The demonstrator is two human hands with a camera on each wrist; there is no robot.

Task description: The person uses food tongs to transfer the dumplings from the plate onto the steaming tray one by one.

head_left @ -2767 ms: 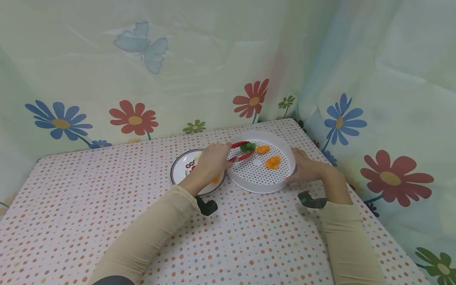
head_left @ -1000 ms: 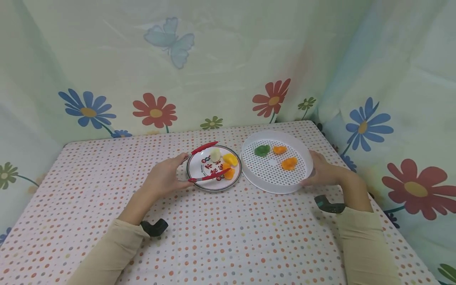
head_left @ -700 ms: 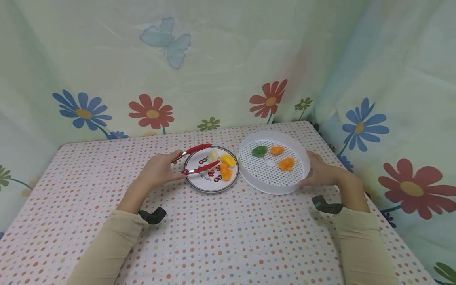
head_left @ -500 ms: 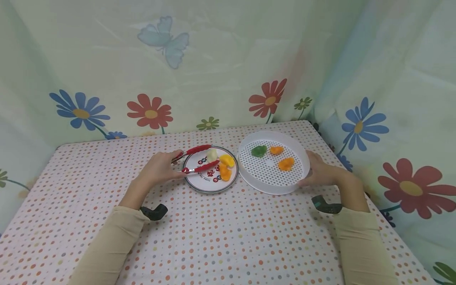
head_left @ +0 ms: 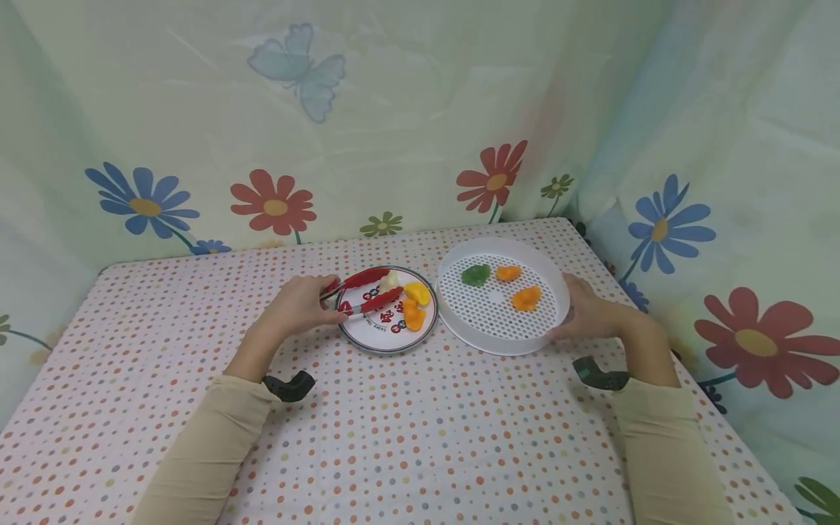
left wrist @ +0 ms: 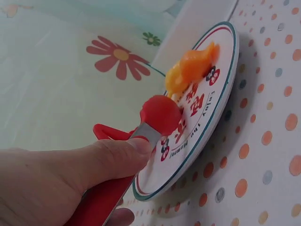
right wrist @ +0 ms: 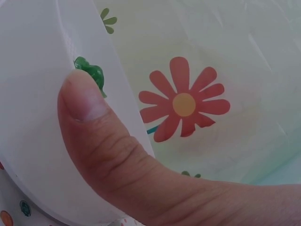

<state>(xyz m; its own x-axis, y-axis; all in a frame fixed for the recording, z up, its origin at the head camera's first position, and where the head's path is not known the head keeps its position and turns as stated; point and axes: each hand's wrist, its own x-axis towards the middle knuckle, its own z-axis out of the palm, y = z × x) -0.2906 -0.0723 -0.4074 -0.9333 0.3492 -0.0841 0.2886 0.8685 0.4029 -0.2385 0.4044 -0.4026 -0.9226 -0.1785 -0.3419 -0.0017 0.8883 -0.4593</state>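
Observation:
My left hand (head_left: pixel 295 310) grips red-tipped tongs (head_left: pixel 362 302) over the left side of a white plate (head_left: pixel 367 337). The tong tips stand either side of a pale dumpling-shaped piece (head_left: pixel 390 281). Beside it on the plate lie a yellow piece (head_left: pixel 417 293) and an orange piece (head_left: pixel 413 316). In the left wrist view the thumb presses along the metal of the tongs. My right hand (head_left: pixel 593 312) holds the side of a round white steamer basket (head_left: pixel 488 343), its thumb against the wall in the right wrist view. Inside are a green piece (head_left: pixel 475 275) and two orange pieces (head_left: pixel 526 297).
The steamer basket stands right beside the plate on a polka-dot tablecloth (head_left: pixel 420 437). A flowered curtain (head_left: pixel 394 109) rises behind the table and along its right side.
My left hand has moved the tongs from the basket back to the plate, leaving the green piece in the basket. Lately the tips have closed in around the pale piece. The right hand stays on the basket.

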